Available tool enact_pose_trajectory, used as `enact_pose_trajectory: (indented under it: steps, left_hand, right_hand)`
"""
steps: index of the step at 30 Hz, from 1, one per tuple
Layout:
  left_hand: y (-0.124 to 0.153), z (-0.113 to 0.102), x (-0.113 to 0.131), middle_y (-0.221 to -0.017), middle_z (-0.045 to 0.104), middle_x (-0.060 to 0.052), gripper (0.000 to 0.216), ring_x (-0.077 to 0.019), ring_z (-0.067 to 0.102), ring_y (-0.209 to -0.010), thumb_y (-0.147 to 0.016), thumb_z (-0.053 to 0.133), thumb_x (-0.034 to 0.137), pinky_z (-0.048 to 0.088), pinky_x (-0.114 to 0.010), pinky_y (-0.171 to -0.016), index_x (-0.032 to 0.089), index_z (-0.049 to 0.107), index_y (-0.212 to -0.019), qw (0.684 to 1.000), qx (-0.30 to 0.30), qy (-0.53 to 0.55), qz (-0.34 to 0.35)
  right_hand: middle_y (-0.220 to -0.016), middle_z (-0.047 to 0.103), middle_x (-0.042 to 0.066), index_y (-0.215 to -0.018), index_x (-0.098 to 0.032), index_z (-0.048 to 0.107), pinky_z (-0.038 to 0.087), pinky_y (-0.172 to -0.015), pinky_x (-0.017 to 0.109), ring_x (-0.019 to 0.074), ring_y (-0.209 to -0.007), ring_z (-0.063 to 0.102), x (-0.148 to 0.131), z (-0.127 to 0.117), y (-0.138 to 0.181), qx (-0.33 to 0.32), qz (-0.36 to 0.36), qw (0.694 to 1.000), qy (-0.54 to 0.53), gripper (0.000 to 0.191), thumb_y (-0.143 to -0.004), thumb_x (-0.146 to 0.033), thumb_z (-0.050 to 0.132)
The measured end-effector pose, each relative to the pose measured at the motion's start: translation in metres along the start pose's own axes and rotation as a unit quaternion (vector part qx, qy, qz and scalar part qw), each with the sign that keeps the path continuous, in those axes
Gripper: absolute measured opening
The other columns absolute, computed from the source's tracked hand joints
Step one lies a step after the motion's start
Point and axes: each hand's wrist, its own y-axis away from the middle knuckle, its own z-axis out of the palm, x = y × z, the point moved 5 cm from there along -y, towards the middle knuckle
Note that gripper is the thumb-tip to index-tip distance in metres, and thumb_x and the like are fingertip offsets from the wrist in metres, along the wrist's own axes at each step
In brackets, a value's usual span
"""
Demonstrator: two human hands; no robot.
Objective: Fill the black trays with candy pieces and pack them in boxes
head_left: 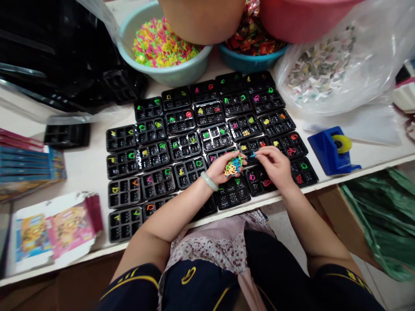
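Several black plastic compartment trays (184,146) lie in rows on the white table (87,164), most with one or two small coloured plastic shapes in their cells. My left hand (223,167), palm up with a pale green bangle (209,181) at the wrist, is cupped round a heap of small coloured plastic pieces (234,166). My right hand (274,163) hovers over the front right trays, its fingertips pinched on one blue piece (253,153) right beside that heap.
A pale blue basin (168,71) of neon pieces and a darker blue basin (249,60) of wrappers stand at the back, under two larger bowls. A clear bag (340,65) of paper bits and a blue tape dispenser (332,151) lie right. Printed boxes (30,162) and flat cartons (52,233) lie left.
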Motion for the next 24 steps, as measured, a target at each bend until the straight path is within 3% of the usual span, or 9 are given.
enact_pose_trajectory:
  steps: [3,8,11,14,18,20,24]
  left_hand:
    - [0.004,-0.004,0.007,-0.071,0.063,-0.006,0.021,-0.0103,0.057,-0.051,-0.09,0.053,0.029,0.041,-0.017,-0.038,0.01,0.061,-0.088,1.0,0.0,-0.021,0.019]
    - [0.009,-0.009,0.014,-0.074,0.064,-0.007,0.02,-0.0109,0.058,-0.051,-0.087,0.057,0.029,0.042,-0.018,-0.037,0.01,0.062,-0.088,0.997,0.015,-0.062,0.04]
    - [0.009,-0.009,0.011,-0.073,0.064,-0.006,0.02,-0.0111,0.058,-0.05,-0.085,0.06,0.03,0.042,-0.019,-0.037,0.01,0.063,-0.086,0.996,0.024,-0.075,0.039]
    - [0.007,-0.007,0.006,-0.07,0.064,-0.005,0.022,-0.011,0.058,-0.049,-0.081,0.066,0.032,0.042,-0.019,-0.038,0.011,0.064,-0.085,0.993,0.021,-0.11,0.026]
    - [0.003,0.002,0.002,-0.066,0.064,-0.004,0.024,-0.0115,0.058,-0.049,-0.076,0.073,0.033,0.042,-0.019,-0.041,0.012,0.065,-0.083,0.988,-0.005,-0.156,-0.006]
    - [0.001,0.008,0.001,-0.067,0.064,-0.004,0.025,-0.0109,0.058,-0.05,-0.076,0.073,0.035,0.041,-0.019,-0.041,0.012,0.065,-0.083,0.986,-0.033,-0.159,-0.022]
    - [-0.001,0.012,0.0,-0.07,0.064,-0.005,0.028,-0.01,0.057,-0.051,-0.077,0.072,0.038,0.039,-0.018,-0.04,0.012,0.063,-0.083,0.989,-0.071,-0.125,-0.039]
  right_hand:
    - [-0.086,0.07,0.003,-0.088,-0.025,0.068,0.052,-0.073,0.038,0.0207,-0.077,0.065,0.016,-0.013,-0.006,-0.004,0.049,0.998,0.03,0.013,-0.087,-0.033,0.059]
    - [-0.091,0.07,0.006,-0.086,-0.024,0.07,0.05,-0.08,0.041,0.0235,-0.087,0.064,0.024,-0.003,-0.011,-0.107,0.007,0.978,0.177,0.014,-0.088,-0.026,0.057]
    - [-0.09,0.068,0.008,-0.091,-0.022,0.071,0.05,-0.081,0.043,0.0253,-0.088,0.063,0.017,0.002,-0.011,-0.086,0.003,0.975,0.203,0.015,-0.088,-0.026,0.057]
    - [-0.097,0.066,0.009,-0.102,-0.022,0.07,0.052,-0.077,0.039,0.0223,-0.086,0.062,0.001,0.008,-0.011,-0.085,0.001,0.99,0.111,0.02,-0.087,-0.03,0.06]
    - [-0.113,0.062,0.006,-0.112,-0.027,0.067,0.053,-0.066,0.031,0.0167,-0.083,0.062,-0.015,0.024,-0.011,-0.196,0.023,0.98,-0.039,0.034,-0.079,-0.031,0.069]
    - [-0.105,0.063,0.004,-0.105,-0.026,0.069,0.053,-0.066,0.031,0.0152,-0.078,0.062,-0.014,0.029,-0.012,-0.226,0.046,0.97,-0.073,0.029,-0.076,-0.031,0.071]
    - [-0.089,0.064,0.001,-0.095,-0.023,0.067,0.054,-0.066,0.033,0.0148,-0.07,0.062,0.001,0.032,-0.011,-0.216,0.131,0.952,-0.174,0.027,-0.073,-0.039,0.073]
